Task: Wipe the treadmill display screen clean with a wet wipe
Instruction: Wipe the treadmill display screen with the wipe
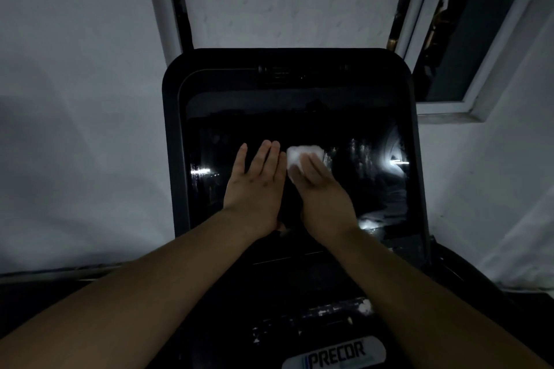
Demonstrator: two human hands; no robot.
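The treadmill's black display screen (299, 120) fills the middle of the head view, dark and glossy, with smeared streaks on its right half. My right hand (322, 192) presses a crumpled white wet wipe (302, 154) against the glass near the centre, fingers curled over it. My left hand (254, 186) lies flat on the screen just left of it, fingers straight and holding nothing. The two hands almost touch.
The console's black frame (172, 135) surrounds the glass. A Precor badge (335, 355) sits on the lower console. White walls stand behind, and a window with a white frame (443, 111) is at the upper right. Light is dim.
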